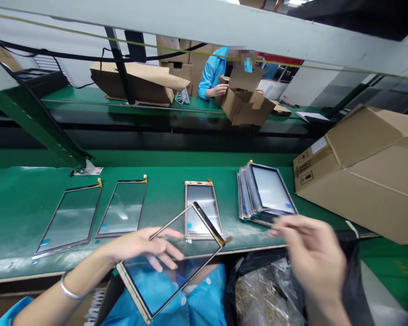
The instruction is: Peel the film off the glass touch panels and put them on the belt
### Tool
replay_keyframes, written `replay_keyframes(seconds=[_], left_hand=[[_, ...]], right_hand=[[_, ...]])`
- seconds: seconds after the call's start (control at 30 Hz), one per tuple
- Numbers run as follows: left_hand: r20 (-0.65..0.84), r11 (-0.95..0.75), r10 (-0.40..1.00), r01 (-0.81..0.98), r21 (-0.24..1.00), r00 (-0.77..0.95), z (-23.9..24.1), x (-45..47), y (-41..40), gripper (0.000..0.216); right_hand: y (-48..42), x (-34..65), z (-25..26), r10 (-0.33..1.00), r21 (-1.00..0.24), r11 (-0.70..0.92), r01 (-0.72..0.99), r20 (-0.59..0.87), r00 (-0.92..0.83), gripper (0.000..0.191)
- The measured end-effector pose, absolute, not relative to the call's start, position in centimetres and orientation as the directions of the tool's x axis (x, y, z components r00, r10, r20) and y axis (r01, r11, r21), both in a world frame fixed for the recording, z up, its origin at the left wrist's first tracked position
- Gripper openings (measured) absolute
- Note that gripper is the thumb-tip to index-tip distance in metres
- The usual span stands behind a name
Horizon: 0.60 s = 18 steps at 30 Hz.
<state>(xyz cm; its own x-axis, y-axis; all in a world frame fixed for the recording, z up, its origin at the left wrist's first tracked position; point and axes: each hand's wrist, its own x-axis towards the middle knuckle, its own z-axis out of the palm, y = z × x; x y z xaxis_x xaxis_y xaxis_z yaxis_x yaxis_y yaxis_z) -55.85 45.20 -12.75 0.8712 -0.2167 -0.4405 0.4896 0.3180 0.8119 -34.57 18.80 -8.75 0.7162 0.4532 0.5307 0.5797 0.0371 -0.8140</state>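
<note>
My left hand (141,246) holds a clear glass touch panel (177,267) with a gold-edged frame, tilted over my lap at the bench's near edge. Its fingers lie partly behind the glass and grip it. My right hand (311,251) hovers, motion-blurred, just in front of a stack of panels (265,192); its fingers are pinched together, and whether they hold anything is unclear. Three single panels lie flat on the green bench: one at the left (71,217), one beside it (124,206), one in the middle (201,203).
A large cardboard box (367,172) lies tilted on the right of the green bench (13,203). A black bag of clear film scraps (268,292) sits below my right hand. Across the conveyor, a person in blue handles a carton (245,102). A green strut (37,122) slants at left.
</note>
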Motion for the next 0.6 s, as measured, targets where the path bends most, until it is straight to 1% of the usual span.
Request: replay_keyframes(seconds=[0.03,0.07,0.1,0.13,0.17,0.23,0.3,0.37,0.43,0.53,0.57,0.6], left_hand=[[-0.446,0.264,-0.221,0.493,0.829,0.867,-12.4,-55.8,44.7,0.048],[-0.451,0.206,-0.221,0.493,0.845,0.865,-12.1,-55.7,44.2,0.046],[-0.455,0.149,-0.214,0.489,0.859,0.864,-11.8,-55.7,43.7,0.045],[-0.458,0.097,-0.204,0.483,0.87,0.865,-11.4,-55.7,43.3,0.043],[-0.459,0.054,-0.194,0.477,0.877,0.867,-11.1,-55.7,43.0,0.042],[-0.456,0.001,-0.18,0.464,0.886,0.872,-10.6,-55.7,42.6,0.041],[-0.454,-0.026,-0.179,0.457,0.889,0.873,-10.3,-55.8,42.4,0.04],[-0.453,-0.039,-0.179,0.454,0.89,0.873,-10.3,-55.9,42.4,0.039],[-0.453,-0.04,-0.186,0.454,0.89,0.872,-10.5,-55.8,42.4,0.039],[-0.449,0.035,-0.207,0.466,0.884,0.869,-11.3,-55.1,42.6,0.041],[-0.446,0.096,-0.201,0.471,0.877,0.872,-11.7,-54.7,42.7,0.042],[-0.442,0.178,-0.172,0.469,0.865,0.881,-12.0,-54.2,43.0,0.044]], right_hand=[[20.1,-34.6,-9.0,0.576,-0.749,-0.002,0.663,0.541,0.613,0.014],[21.3,-34.7,-9.2,0.708,-0.687,-0.008,0.727,0.51,0.489,0.016],[22.5,-34.8,-9.2,0.812,-0.635,0.013,0.773,0.457,0.363,0.016],[23.5,-35.0,-9.1,0.88,-0.591,0.043,0.806,0.405,0.25,0.016],[24.3,-35.2,-8.9,0.919,-0.554,0.065,0.83,0.358,0.166,0.014],[25.2,-35.6,-8.3,0.959,-0.493,0.085,0.866,0.277,0.064,0.01],[25.4,-35.8,-7.8,0.977,-0.459,0.091,0.884,0.212,0.01,0.014],[25.5,-35.8,-7.6,0.98,-0.428,0.097,0.898,0.199,-0.011,0.019],[25.6,-35.7,-7.8,0.975,-0.371,0.102,0.923,0.223,-0.018,0.022],[24.9,-36.2,-8.5,0.955,-0.269,0.119,0.956,0.295,-0.036,0.027],[24.0,-36.6,-8.9,0.952,-0.272,0.133,0.953,0.304,-0.047,0.026],[22.7,-37.1,-9.4,0.952,-0.309,0.143,0.94,0.301,-0.046,0.025]])
